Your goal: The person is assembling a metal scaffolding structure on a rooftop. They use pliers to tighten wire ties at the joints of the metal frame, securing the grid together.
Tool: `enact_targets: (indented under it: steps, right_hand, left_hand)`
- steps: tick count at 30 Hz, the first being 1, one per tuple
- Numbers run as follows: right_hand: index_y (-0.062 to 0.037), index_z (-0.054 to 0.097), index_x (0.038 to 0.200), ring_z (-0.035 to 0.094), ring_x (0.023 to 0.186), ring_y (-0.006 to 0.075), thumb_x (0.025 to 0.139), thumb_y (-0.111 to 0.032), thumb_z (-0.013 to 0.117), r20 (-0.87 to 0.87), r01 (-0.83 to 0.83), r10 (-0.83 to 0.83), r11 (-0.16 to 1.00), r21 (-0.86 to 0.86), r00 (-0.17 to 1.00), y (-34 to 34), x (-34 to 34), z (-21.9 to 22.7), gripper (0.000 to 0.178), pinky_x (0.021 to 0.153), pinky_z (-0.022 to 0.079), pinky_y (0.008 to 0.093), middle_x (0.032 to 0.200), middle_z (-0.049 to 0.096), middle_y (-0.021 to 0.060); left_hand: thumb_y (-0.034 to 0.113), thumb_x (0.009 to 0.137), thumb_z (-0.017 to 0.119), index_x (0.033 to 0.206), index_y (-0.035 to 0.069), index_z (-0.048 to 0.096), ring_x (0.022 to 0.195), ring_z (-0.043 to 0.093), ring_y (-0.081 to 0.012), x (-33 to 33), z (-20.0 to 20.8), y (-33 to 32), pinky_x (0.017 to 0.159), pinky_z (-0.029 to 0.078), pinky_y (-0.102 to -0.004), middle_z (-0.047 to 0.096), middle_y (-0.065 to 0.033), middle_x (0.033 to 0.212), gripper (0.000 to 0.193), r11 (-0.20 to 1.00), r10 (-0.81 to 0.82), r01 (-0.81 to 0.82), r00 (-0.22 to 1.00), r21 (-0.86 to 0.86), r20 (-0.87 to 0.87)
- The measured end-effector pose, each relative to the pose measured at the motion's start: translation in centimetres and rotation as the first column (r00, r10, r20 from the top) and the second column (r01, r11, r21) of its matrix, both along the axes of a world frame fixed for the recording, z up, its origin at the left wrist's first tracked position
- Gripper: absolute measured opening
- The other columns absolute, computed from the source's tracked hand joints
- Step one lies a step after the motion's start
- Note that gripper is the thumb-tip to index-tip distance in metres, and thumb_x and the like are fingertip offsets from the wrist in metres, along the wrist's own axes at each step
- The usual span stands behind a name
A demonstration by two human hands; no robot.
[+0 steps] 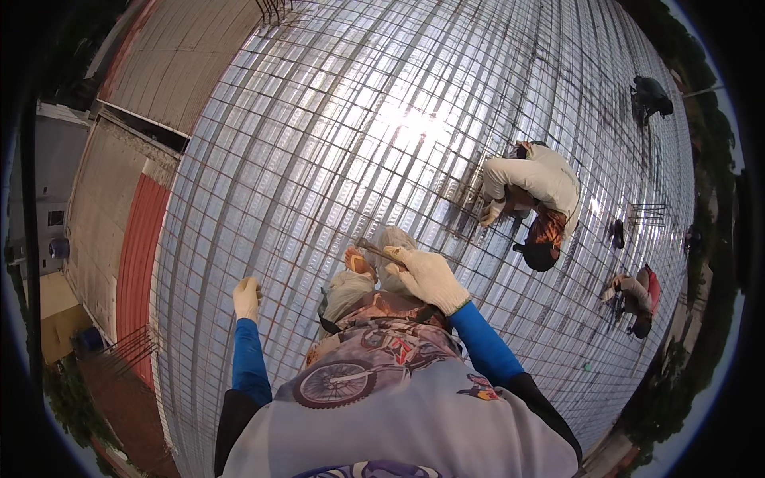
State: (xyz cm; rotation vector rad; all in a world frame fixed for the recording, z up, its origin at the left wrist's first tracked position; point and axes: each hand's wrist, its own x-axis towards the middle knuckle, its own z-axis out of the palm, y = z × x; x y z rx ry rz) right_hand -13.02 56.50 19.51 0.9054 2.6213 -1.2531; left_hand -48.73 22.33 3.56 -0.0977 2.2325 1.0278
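Note:
My right hand [426, 279], in a cream work glove, is closed around a slim dark metal hand tool [376, 250], which looks like tying pincers. The tool points left, above my sandalled foot [360, 261]. Out to the left, my left hand [247, 298] in a matching glove is held over the steel mesh [263, 215] with its fingers curled in. Whether anything sits inside that fist is hidden. Under the mesh of thin rusty bars lies shiny ribbed metal decking [319, 151].
A co-worker [542, 183] in pale clothes bends over the mesh at right. Farther right are a person in red [641, 299] and one in dark clothes [652, 97]. Upright bars [131, 348] and a red corrugated roof [142, 263] line the deck's left edge.

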Motion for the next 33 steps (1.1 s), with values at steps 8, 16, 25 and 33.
enact_targets:
  steps: [8,16,25,33]
  right_hand:
    - [-0.0077,0.066,0.123,0.072,0.089,0.0394,0.105,-0.032,0.063,-0.155,0.116,-0.114,0.993,0.005,0.981,9.8,-2.0,-3.9,0.031,0.078,0.056,0.0507,0.093,0.072,0.0177]
    - [-0.0092,0.069,0.132,0.074,0.084,0.0385,0.107,-0.036,0.061,-0.199,0.251,-0.244,0.968,0.012,0.949,27.0,-5.4,-6.1,0.038,0.073,0.057,0.0512,0.091,0.075,0.0169]
    - [-0.0088,0.069,0.136,0.072,0.085,0.0389,0.105,-0.037,0.064,-0.188,0.538,-0.531,0.843,-0.018,0.826,42.8,-1.7,-2.2,0.042,0.074,0.057,0.0481,0.089,0.073,0.0182]
    - [-0.0093,0.071,0.133,0.072,0.092,0.0420,0.103,-0.036,0.065,-0.070,0.795,-0.799,0.602,-0.074,0.598,43.4,0.9,-5.1,0.040,0.077,0.057,0.0480,0.098,0.075,0.0213]
  left_hand:
    - [0.031,0.102,0.065,0.123,0.002,0.071,0.061,0.061,-0.0133,-5.3,-5.9,9.3,0.048,0.044,-0.0301,0.070,-0.0074,0.086,0.037,0.956,-0.228,0.266,0.939,-0.122,0.258]
    - [0.027,0.102,0.065,0.119,-0.005,0.078,0.081,0.073,-0.0235,-4.0,-9.7,21.2,0.075,0.056,-0.0337,0.078,-0.0153,0.102,0.038,0.738,-0.617,0.665,0.734,-0.114,0.284]
    - [0.030,0.103,0.065,0.120,-0.006,0.077,0.085,0.075,-0.0240,-15.0,-7.0,43.8,0.076,0.057,-0.0341,0.078,-0.0180,0.107,0.041,0.743,-0.660,0.668,0.742,-0.044,0.122]
    - [0.036,0.106,0.065,0.123,-0.007,0.076,0.092,0.074,-0.0237,-14.8,-4.7,64.1,0.084,0.057,-0.0350,0.080,-0.0177,0.111,0.048,0.470,-0.853,0.870,0.491,-0.148,0.180]
